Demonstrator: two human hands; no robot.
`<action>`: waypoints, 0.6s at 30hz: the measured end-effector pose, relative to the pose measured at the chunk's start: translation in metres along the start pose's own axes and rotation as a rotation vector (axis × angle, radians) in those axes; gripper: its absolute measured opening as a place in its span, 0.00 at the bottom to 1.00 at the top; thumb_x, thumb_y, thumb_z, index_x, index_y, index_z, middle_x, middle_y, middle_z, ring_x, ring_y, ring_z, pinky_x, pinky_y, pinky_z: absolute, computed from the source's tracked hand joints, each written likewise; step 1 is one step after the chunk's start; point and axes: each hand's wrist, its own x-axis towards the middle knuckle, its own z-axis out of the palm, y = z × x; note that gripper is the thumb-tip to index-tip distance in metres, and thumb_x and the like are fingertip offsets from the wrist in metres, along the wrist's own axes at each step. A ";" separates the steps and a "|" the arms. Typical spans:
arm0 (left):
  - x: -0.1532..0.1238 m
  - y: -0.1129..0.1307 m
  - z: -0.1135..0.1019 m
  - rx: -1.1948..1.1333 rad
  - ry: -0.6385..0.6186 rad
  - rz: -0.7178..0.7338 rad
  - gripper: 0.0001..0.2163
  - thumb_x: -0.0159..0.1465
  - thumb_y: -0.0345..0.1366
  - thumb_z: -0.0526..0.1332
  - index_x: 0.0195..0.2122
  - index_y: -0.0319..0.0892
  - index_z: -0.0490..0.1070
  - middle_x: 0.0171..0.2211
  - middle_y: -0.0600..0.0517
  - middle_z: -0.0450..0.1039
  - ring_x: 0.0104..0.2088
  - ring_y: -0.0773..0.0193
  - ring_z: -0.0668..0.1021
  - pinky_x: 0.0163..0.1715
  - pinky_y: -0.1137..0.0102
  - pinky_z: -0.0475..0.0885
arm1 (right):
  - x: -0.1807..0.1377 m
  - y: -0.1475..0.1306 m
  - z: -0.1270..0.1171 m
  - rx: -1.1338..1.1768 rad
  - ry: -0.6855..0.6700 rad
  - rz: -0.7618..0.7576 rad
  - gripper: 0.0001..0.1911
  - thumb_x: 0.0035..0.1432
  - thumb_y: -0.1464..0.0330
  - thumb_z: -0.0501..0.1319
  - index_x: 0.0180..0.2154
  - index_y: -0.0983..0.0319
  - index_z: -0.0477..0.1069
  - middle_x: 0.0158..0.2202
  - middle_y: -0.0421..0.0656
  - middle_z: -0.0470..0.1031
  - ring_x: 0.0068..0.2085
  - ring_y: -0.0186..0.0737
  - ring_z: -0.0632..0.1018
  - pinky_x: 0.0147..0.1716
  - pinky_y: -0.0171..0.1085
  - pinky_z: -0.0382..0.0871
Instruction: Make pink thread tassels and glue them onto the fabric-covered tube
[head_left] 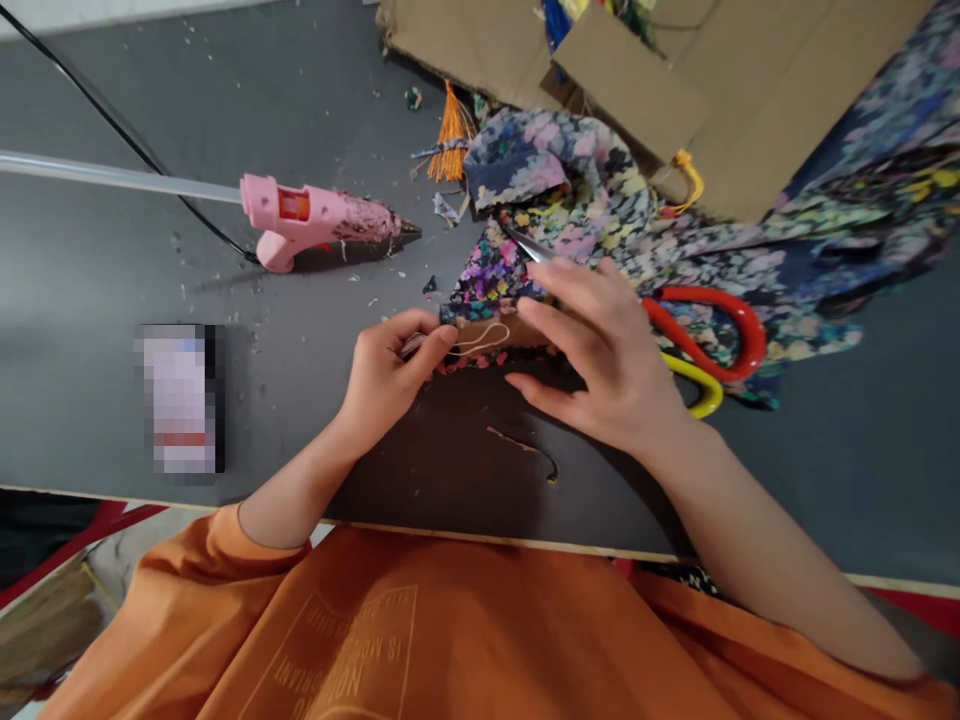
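My left hand pinches the left end of a small cardboard strip edged with dark floral fabric. A thin pale cord loop lies over the bare brown cardboard, partly under my left thumb. My right hand hovers at the strip's right end, thumb and fingers apart; whether its fingertips touch the strip is hard to tell. Beneath and beside that hand lie scissors with red and yellow handles, their middle hidden by it. Floral fabric is heaped just beyond the hands.
A pink glue gun with a clear glue stick lies at the left, its black cord trailing. A phone, blurred out, rests nearer me. Cardboard sheets and an orange tassel are at the back. Scraps litter the grey table.
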 end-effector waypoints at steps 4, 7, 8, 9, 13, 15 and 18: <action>-0.001 0.000 -0.002 -0.208 0.206 -0.024 0.17 0.62 0.49 0.63 0.25 0.41 0.69 0.19 0.57 0.67 0.18 0.75 0.67 0.17 0.78 0.61 | -0.011 -0.020 0.001 0.347 0.122 0.169 0.11 0.59 0.70 0.63 0.45 0.57 0.70 0.45 0.47 0.79 0.46 0.41 0.81 0.45 0.41 0.78; -0.004 0.004 0.006 -0.331 0.193 -0.053 0.16 0.62 0.48 0.64 0.25 0.42 0.69 0.19 0.59 0.67 0.18 0.77 0.68 0.17 0.79 0.62 | -0.008 -0.032 0.020 1.055 -0.157 0.572 0.13 0.60 0.62 0.63 0.45 0.60 0.70 0.45 0.47 0.78 0.41 0.36 0.82 0.37 0.35 0.79; -0.004 0.007 0.010 -0.342 0.158 -0.065 0.16 0.62 0.48 0.64 0.25 0.42 0.69 0.18 0.59 0.67 0.17 0.77 0.67 0.17 0.79 0.62 | -0.004 -0.034 0.028 1.256 -0.108 0.666 0.19 0.55 0.57 0.66 0.44 0.60 0.70 0.43 0.46 0.78 0.39 0.36 0.81 0.33 0.34 0.78; -0.004 0.009 0.014 -0.341 0.122 -0.074 0.17 0.61 0.48 0.64 0.24 0.41 0.68 0.18 0.59 0.67 0.17 0.77 0.67 0.17 0.79 0.62 | 0.001 -0.035 0.036 1.377 -0.038 0.741 0.20 0.51 0.55 0.68 0.40 0.60 0.71 0.38 0.43 0.78 0.35 0.34 0.80 0.28 0.31 0.74; -0.001 0.012 0.024 -0.278 0.022 -0.079 0.20 0.60 0.51 0.64 0.22 0.40 0.67 0.17 0.57 0.69 0.17 0.77 0.68 0.17 0.79 0.63 | 0.023 -0.033 0.057 1.478 0.221 0.922 0.15 0.51 0.59 0.69 0.24 0.62 0.70 0.22 0.36 0.69 0.25 0.28 0.70 0.23 0.28 0.64; 0.000 0.009 0.025 -0.259 0.010 -0.066 0.20 0.61 0.51 0.64 0.23 0.39 0.67 0.17 0.56 0.69 0.17 0.77 0.67 0.17 0.79 0.62 | 0.030 -0.031 0.057 1.499 0.306 0.969 0.14 0.47 0.61 0.72 0.23 0.62 0.71 0.22 0.36 0.70 0.25 0.28 0.71 0.22 0.29 0.64; 0.001 0.003 0.024 -0.286 0.005 -0.023 0.18 0.63 0.50 0.62 0.25 0.40 0.68 0.18 0.56 0.69 0.18 0.77 0.68 0.19 0.79 0.64 | 0.032 -0.029 0.055 1.496 0.364 0.982 0.14 0.45 0.61 0.73 0.23 0.62 0.72 0.21 0.36 0.72 0.23 0.29 0.72 0.21 0.30 0.66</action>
